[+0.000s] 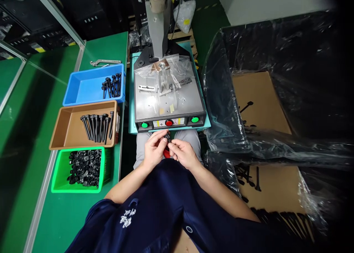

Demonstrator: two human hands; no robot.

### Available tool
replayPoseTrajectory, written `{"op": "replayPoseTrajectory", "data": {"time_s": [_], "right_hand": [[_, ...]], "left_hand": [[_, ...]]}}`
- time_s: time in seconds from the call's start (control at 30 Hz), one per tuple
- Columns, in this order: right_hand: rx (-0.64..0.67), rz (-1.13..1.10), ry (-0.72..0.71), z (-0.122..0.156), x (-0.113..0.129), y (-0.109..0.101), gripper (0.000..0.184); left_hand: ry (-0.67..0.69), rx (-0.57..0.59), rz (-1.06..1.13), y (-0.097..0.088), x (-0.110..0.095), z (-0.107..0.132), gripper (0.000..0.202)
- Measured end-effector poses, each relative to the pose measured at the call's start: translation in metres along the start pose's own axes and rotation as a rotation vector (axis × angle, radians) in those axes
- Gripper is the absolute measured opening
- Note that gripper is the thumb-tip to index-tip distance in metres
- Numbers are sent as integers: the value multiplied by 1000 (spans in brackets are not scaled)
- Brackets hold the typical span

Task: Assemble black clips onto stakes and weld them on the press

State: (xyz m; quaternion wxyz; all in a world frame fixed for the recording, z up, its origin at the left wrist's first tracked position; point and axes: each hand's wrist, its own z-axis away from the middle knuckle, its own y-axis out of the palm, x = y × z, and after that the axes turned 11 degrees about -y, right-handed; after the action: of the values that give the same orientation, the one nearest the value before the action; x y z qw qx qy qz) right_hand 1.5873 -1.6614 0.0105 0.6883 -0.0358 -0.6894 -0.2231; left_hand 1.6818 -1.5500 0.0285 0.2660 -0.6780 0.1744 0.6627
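Just in front of the machine's front panel, my left hand (154,149) and my right hand (184,153) meet over my lap. Both are closed, fingertips pinching a small black part (167,137) between them. Fingers cover most of it, so its full shape is hidden. To the left, a green bin (55,177) holds many small black pieces (85,166). A brown tray (65,129) contains several long black rods with round heads (95,127). More black rods (112,85) lie at the right end of a blue tray (83,90).
A press machine (143,105) with a metal fixture (163,79), two green buttons and a red button (169,123) stands ahead. A wrench (106,62) lies behind the blue tray. At right, plastic-lined boxes (221,98) hold cardboard and black rods (257,179).
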Motion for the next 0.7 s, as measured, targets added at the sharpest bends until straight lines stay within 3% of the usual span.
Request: {"op": "replayPoseTrajectory", "data": {"time_s": [0.43, 0.7], "right_hand": [[2, 347, -116, -2, 8, 0, 35], [49, 157, -10, -12, 3, -5, 38]], "left_hand": [[263, 6, -196, -16, -3, -6, 31], [192, 5, -163, -20, -8, -8, 26]]}}
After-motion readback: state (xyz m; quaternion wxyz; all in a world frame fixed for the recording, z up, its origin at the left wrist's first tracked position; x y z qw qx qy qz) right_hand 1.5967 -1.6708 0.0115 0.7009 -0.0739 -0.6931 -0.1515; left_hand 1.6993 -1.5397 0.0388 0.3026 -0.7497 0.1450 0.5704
